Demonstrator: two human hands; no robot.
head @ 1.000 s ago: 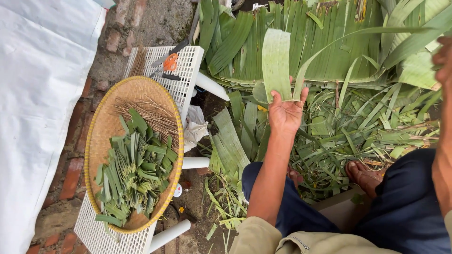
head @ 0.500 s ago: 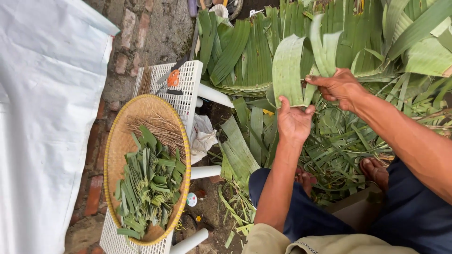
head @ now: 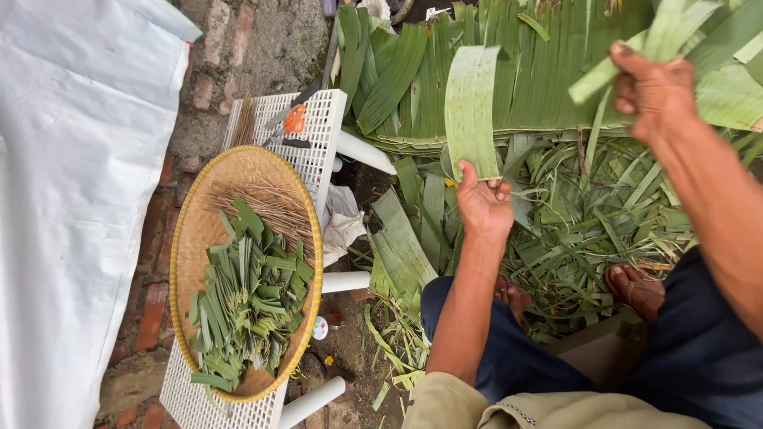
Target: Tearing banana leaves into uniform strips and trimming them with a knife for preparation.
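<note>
My left hand [head: 482,205] grips the lower end of a wide, pale green banana leaf strip [head: 470,103] and holds it upright, thumb on its face. My right hand [head: 653,89] is raised at the upper right, closed on a few narrow green leaf strips [head: 671,36] that stick up and out of the picture. Both hands are over a heap of long leaf scraps [head: 588,222] in front of my knees. Behind them lies a stack of big banana leaves [head: 548,71].
A round woven tray [head: 199,238] with cut leaf pieces [head: 250,302] and thin sticks [head: 266,202] sits on a white lattice plastic stool [head: 318,151]. Orange-handled scissors [head: 292,123] lie on the stool. A white sheet [head: 71,199] covers the left; my sandalled foot [head: 636,286] is right.
My right hand came into view, met the wide strip near my left hand, then lifted away to the upper right with narrow strips. The left hand kept the wide strip upright.
</note>
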